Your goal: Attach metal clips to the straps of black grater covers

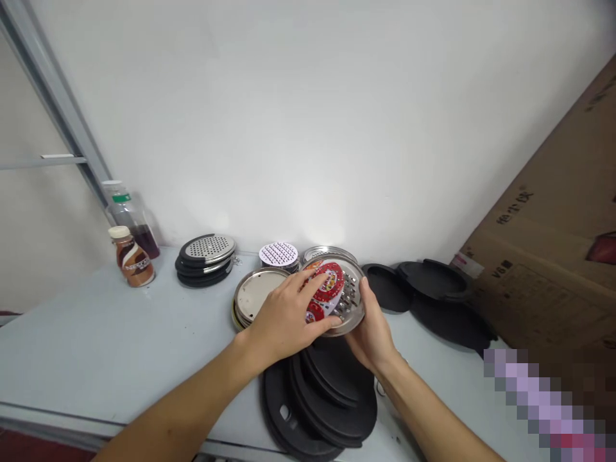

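Note:
Above the front stack, my right hand (373, 327) grips the right edge of a round metal grater disc (350, 301), its thumb on the rim and fingers underneath. A red, orange and white printed label (330, 282) covers the disc's left part. My left hand (289, 314) is closed over that label, with fingertips on its face and the thumb near the disc's lower edge; whether the label is stuck down I cannot tell. Beneath both hands lie several round black plates (332, 398), overlapping. Left of the disc sits a stack of round metal discs (260, 292), partly behind my left hand.
Black-rimmed graters (206, 256) are piled near the wall. A perforated disc (279, 254) stands behind my hands. More black round pieces (433, 282) lie at right, beside a large cardboard box (543, 256). Two bottles, one brown (135, 260) and one clear (144, 234), stand at left.

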`<state>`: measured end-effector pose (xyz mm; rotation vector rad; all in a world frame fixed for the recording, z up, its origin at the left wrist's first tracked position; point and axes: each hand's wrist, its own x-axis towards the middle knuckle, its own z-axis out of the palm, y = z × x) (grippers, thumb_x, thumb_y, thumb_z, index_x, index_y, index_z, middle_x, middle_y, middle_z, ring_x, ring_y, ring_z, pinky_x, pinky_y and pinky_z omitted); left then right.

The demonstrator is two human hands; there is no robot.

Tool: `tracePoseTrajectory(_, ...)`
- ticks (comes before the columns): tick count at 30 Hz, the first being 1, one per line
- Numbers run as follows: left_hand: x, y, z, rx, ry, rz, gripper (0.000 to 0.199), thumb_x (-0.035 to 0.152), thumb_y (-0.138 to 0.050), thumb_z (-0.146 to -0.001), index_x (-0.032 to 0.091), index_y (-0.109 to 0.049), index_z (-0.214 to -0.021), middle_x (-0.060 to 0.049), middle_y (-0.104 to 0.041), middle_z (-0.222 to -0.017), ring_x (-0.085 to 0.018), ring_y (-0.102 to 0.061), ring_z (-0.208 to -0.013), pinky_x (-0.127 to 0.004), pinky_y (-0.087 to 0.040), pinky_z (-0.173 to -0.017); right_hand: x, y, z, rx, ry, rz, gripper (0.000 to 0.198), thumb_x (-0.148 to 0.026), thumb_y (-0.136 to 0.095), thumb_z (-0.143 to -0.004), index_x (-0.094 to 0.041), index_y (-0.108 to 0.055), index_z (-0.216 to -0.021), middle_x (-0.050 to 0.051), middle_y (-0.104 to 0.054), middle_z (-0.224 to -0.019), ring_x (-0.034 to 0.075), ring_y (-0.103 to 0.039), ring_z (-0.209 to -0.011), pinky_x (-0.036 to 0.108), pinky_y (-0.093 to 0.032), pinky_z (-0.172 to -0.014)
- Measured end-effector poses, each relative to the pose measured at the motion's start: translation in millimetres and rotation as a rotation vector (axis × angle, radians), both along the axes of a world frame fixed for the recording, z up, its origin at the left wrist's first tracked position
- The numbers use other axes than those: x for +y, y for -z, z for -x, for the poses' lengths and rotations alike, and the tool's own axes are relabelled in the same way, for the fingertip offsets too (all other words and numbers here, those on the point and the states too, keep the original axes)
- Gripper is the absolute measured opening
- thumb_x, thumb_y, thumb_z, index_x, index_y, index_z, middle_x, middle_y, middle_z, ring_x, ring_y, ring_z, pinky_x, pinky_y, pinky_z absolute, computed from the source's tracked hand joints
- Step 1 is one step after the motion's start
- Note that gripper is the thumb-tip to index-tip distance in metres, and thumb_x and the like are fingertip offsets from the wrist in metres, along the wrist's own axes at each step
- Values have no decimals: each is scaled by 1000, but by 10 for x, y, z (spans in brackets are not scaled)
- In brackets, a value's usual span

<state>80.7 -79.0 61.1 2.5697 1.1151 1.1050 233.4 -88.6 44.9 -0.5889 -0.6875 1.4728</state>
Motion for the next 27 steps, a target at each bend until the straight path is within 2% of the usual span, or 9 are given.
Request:
tracePoseTrajectory(3,57,-50,79,-134,15,19,45,40,-67,-86,23,-61,-127,-7,-66,-126,-23,-61,-114,-36,-46,-101,56,52,-56,-66,107,-6,41,-53,-64,-85,-22,-71,-111,4,-75,-109,26,-65,-113,39,-51,-99)
tracePoseTrajectory(5,165,-107,168,-290,-72,62,25,40,-62,-89,20,-71,-102,-3,-73,-96,-19,-67,-88,-30,-51,-84,128,94,-127,-104,191,40,36,-48,-69,-83,-20,-72,-105,5,-76,-104,26,-68,-106,38,-55,-93)
tracePoseTrajectory(7,372,-161,285,-477,-235,158,32,43,-60,-89,17,-69,-73,1,-65,-66,-15,-62,-67,-26,-48,-67,218,127,-220,-124,227,111,32,-40,-75,-78,-17,-72,-100,6,-77,-98,25,-70,-99,36,-58,-86)
tracePoseTrajectory(9,673,-201,411,-639,-348,269,38,45,-61,-87,16,-65,-63,2,-59,-57,-15,-60,-62,-24,-46,-60,319,136,-331,-123,243,155,32,-30,-78,-74,-15,-70,-101,7,-76,-94,24,-72,-91,33,-61,-79)
tracePoseTrajectory(13,1341,-186,594,-716,-375,404,29,38,-57,-90,12,-70,-91,-3,-70,-76,-17,-67,-71,-25,-50,-62,551,72,-554,-177,341,141,37,-22,-74,-75,-17,-65,-111,5,-75,-91,20,-73,-77,29,-63,-67)
tracePoseTrajectory(17,1767,-39,634,-627,-451,504,29,34,-60,-93,12,-63,-112,-8,-68,-103,-19,-67,-85,-35,-56,-73,808,-4,-666,-350,380,80,42,-24,-68,-80,-19,-56,-119,4,-74,-90,18,-72,-75,32,-63,-69)
tracePoseTrajectory(20,1903,79,624,-483,-519,488,32,33,-60,-94,15,-59,-120,-9,-62,-119,-22,-64,-100,-42,-55,-84,966,-8,-677,-459,405,72,52,-25,-71,-77,-16,-53,-125,7,-73,-92,18,-72,-76,32,-62,-75)
tracePoseTrajectory(22,1936,131,624,-380,-567,450,32,32,-60,-94,16,-59,-122,-10,-61,-122,-23,-63,-104,-44,-54,-87,1036,6,-689,-562,427,71,54,-29,-75,-74,-14,-57,-123,12,-72,-101,21,-72,-81,34,-61,-78)
tracePoseTrajectory(27,1877,182,639,-160,-648,335,31,32,-59,-94,17,-59,-121,-10,-61,-123,-23,-62,-105,-44,-54,-88,1062,3,-800,-844,505,51,64,-33,-87,-57,-11,-67,-114,22,-65,-122,37,-63,-112,49,-48,-99)
